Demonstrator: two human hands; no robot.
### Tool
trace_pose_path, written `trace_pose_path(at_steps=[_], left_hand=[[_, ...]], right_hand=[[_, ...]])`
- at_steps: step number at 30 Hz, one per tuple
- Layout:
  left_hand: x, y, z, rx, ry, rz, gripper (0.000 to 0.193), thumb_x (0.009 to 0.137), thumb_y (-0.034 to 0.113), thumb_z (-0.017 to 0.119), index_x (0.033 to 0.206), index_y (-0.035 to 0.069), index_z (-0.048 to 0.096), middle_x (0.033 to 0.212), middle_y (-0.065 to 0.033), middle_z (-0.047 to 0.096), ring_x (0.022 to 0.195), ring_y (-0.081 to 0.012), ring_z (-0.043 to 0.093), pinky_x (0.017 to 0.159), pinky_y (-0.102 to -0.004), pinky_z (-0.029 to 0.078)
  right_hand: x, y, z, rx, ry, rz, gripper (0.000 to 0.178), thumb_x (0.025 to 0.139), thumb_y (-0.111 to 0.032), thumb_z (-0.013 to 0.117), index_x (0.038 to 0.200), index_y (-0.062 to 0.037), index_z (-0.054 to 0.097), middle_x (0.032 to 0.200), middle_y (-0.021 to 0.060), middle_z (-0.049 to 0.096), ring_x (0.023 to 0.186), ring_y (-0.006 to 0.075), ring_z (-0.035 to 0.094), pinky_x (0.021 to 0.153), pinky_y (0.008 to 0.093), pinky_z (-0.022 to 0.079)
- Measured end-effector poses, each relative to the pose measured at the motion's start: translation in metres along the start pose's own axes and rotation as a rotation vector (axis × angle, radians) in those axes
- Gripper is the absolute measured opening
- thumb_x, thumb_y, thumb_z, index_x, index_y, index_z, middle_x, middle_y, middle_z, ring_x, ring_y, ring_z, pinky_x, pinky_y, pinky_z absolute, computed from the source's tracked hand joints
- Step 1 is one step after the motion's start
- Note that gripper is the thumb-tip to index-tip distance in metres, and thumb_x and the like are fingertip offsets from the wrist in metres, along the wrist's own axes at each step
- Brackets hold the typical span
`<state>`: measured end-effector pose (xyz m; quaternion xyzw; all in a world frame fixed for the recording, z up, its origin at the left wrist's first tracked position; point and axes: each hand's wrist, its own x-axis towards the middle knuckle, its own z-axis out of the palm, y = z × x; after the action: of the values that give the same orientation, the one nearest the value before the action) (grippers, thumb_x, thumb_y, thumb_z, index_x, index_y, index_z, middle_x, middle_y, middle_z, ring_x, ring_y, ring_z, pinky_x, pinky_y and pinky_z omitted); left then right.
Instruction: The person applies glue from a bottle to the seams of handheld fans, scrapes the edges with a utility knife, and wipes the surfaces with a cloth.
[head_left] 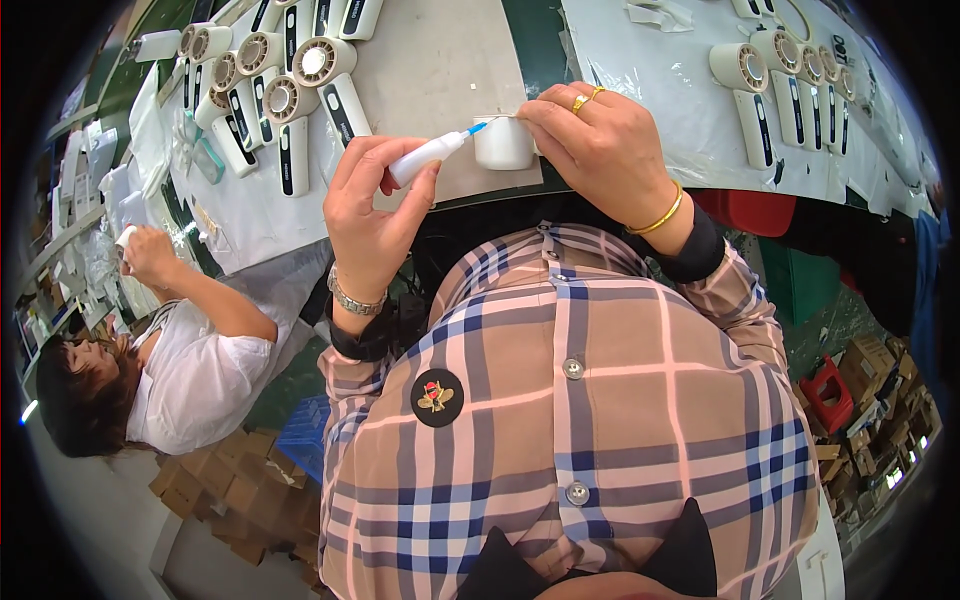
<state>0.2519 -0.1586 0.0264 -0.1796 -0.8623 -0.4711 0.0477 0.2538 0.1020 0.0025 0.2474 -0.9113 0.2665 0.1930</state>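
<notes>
The left hand fingers grip a white applicator pen, blue tip aimed up-right at the white cup pinched by the right hand.

A long worktop covered in pale sheeting runs across the top, with green surface showing at a gap. Below it, brown cardboard boxes are stacked on the floor at left, near a blue crate. More boxes and a red crate sit at right.
</notes>
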Motion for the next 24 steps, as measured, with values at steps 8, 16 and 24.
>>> trace_pose_path(at_steps=[8, 16, 24], left_hand=[[-0.014, -0.017, 0.016, -0.407, 0.040, -0.276, 0.022, 0.097, 0.008, 0.070, 0.116, 0.000, 0.063, 0.098, -0.0067, 0.068, 0.075, -0.0087, 0.055, 0.064, -0.0241, 0.045], [0.011, -0.014, 0.075, -0.644, 0.201, -0.153, 0.023, 0.111, 0.020, 0.050, 0.126, 0.003, 0.044, 0.118, -0.0166, 0.070, 0.105, -0.0145, 0.064, 0.094, -0.0267, 0.047], [0.015, -0.022, 0.085, -0.659, 0.234, -0.123, 0.023, 0.112, 0.021, 0.049, 0.125, 0.003, 0.042, 0.118, -0.0198, 0.069, 0.111, -0.0217, 0.065, 0.104, -0.0357, 0.047]], right_hand=[[0.003, 0.002, -0.001, 0.050, 0.018, 0.030, 0.008, 0.088, -0.007, 0.073, 0.095, -0.0070, 0.071, 0.087, 0.0042, 0.072, 0.078, 0.0230, 0.070, 0.066, 0.0331, 0.055], [0.001, 0.007, 0.000, 0.245, 0.081, 0.139, 0.010, 0.090, -0.008, 0.074, 0.099, -0.0059, 0.073, 0.087, 0.0068, 0.072, 0.077, 0.0242, 0.070, 0.064, 0.0324, 0.054], [-0.002, 0.050, -0.029, 0.034, 0.047, 0.487, 0.022, 0.089, -0.015, 0.078, 0.108, -0.0065, 0.074, 0.100, 0.0098, 0.073, 0.082, 0.0271, 0.071, 0.072, 0.0342, 0.054]])
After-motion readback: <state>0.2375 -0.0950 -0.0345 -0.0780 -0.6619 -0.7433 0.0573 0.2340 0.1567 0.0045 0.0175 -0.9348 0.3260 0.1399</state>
